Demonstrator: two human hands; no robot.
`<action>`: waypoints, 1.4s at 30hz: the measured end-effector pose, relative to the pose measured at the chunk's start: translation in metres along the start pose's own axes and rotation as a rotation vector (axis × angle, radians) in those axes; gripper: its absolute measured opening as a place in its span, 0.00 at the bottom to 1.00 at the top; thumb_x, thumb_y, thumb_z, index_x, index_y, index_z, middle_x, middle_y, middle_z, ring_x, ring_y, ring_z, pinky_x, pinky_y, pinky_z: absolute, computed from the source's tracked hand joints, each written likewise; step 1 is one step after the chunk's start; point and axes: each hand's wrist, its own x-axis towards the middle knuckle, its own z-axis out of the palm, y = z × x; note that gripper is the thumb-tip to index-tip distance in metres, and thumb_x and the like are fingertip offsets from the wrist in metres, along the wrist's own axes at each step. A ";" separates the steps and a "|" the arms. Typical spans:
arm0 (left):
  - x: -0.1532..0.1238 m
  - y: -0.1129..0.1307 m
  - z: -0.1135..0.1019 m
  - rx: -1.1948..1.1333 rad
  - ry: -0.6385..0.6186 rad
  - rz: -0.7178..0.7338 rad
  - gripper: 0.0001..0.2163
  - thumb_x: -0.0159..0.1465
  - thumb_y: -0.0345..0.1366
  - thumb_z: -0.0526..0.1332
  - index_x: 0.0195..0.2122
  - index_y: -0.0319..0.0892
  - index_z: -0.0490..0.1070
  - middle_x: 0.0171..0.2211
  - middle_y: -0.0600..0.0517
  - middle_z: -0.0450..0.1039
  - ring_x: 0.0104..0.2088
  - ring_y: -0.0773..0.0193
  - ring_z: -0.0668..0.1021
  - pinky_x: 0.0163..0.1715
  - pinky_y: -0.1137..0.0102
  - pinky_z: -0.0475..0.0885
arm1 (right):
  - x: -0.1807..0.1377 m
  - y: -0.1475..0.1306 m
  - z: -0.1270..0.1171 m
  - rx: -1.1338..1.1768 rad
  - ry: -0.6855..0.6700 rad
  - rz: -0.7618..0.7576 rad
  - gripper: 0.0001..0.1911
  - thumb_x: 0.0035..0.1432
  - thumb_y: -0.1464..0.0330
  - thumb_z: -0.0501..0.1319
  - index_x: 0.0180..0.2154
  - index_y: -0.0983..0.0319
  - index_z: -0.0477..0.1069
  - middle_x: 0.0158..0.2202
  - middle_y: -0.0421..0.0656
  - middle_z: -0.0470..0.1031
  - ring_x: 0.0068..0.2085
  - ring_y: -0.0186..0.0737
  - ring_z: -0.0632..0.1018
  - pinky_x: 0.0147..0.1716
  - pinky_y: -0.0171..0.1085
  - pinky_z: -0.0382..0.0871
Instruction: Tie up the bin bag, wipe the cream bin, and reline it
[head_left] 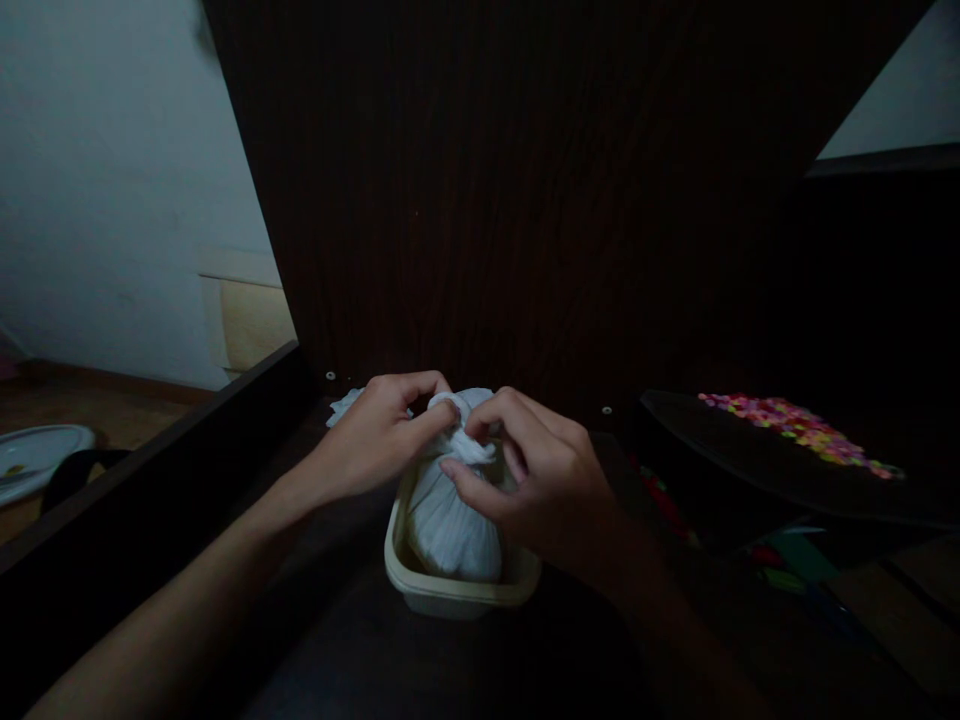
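Observation:
A white cloth bundle (pixel 450 520) sits in a cream plastic tub (pixel 450 592) on a dark surface in the middle of the view. My left hand (pixel 382 432) pinches the gathered top of the cloth from the left. My right hand (pixel 536 470) is closed on the knot at the top from the right, thumb stretched under it. Both hands meet over the bundle's neck. A loose end of the cloth (pixel 343 405) sticks out behind my left hand.
A tall dark wooden panel (pixel 525 200) stands right behind the tub. A dark rail (pixel 150 480) runs along the left. A dark tray with several colourful beads (pixel 802 428) lies at right. A white plate (pixel 37 455) rests on the floor at far left.

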 end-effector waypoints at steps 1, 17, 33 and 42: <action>-0.001 0.001 0.000 0.021 0.002 0.003 0.13 0.65 0.39 0.57 0.25 0.40 0.71 0.23 0.56 0.70 0.26 0.67 0.70 0.25 0.74 0.65 | -0.001 -0.001 0.002 -0.058 -0.004 -0.024 0.09 0.57 0.74 0.66 0.35 0.59 0.67 0.32 0.38 0.72 0.31 0.35 0.73 0.29 0.34 0.63; 0.002 -0.006 0.004 -0.026 0.006 0.028 0.13 0.67 0.40 0.57 0.28 0.40 0.73 0.26 0.54 0.74 0.29 0.64 0.75 0.28 0.72 0.68 | 0.001 0.013 -0.004 0.010 -0.101 0.015 0.10 0.56 0.72 0.69 0.35 0.60 0.67 0.30 0.36 0.70 0.29 0.33 0.70 0.29 0.34 0.62; 0.008 -0.020 -0.001 -0.049 0.035 0.061 0.12 0.68 0.42 0.58 0.34 0.39 0.73 0.29 0.53 0.72 0.31 0.64 0.74 0.29 0.71 0.68 | 0.003 0.015 -0.018 0.281 -0.097 0.102 0.08 0.55 0.73 0.69 0.34 0.61 0.70 0.25 0.32 0.66 0.19 0.25 0.60 0.18 0.29 0.53; 0.000 -0.009 -0.002 -0.135 0.094 0.060 0.09 0.66 0.39 0.62 0.33 0.39 0.74 0.29 0.53 0.74 0.29 0.66 0.74 0.28 0.73 0.68 | 0.002 0.010 -0.003 -0.078 0.015 0.052 0.09 0.57 0.68 0.71 0.34 0.62 0.73 0.28 0.37 0.75 0.24 0.31 0.70 0.26 0.33 0.61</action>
